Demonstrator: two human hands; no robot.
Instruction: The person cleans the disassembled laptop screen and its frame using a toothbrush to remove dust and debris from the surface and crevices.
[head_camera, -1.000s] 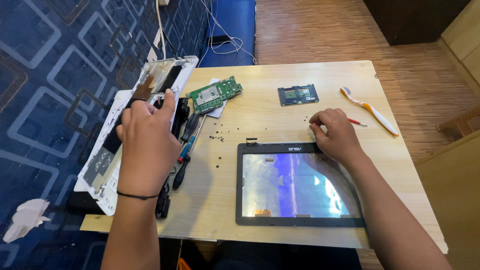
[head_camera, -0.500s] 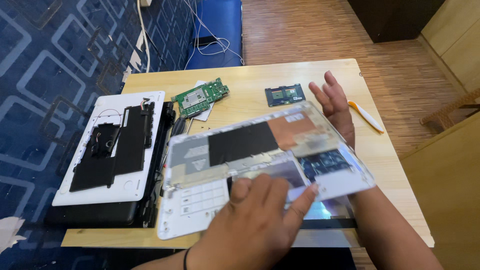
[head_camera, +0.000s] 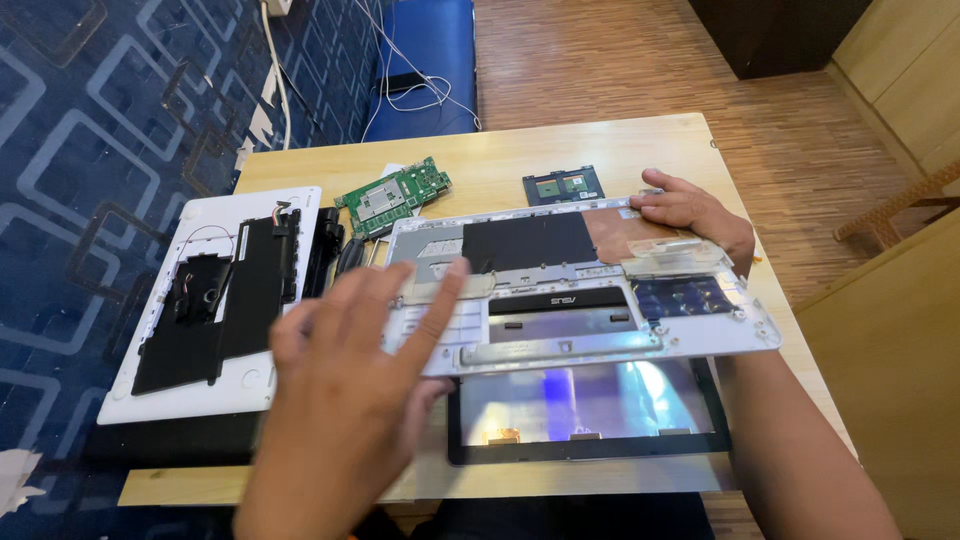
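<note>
A white laptop top cover, inner side up with dark patches and metal strips, is held tilted above the wooden table. My right hand grips its far right corner. My left hand, blurred, lies over its left end with fingers spread on top and the thumb at the near edge. Beneath the cover lies a black-framed screen panel with a glossy, reflecting face.
A white laptop base with black parts inside lies at the table's left. A green circuit board and a small dark board sit further back. Cables trail on the blue floor beyond the table.
A second ago my left hand was on the white base and my right by the screen panel. Both now hold the top cover, which has come lower and flatter over the panel.
</note>
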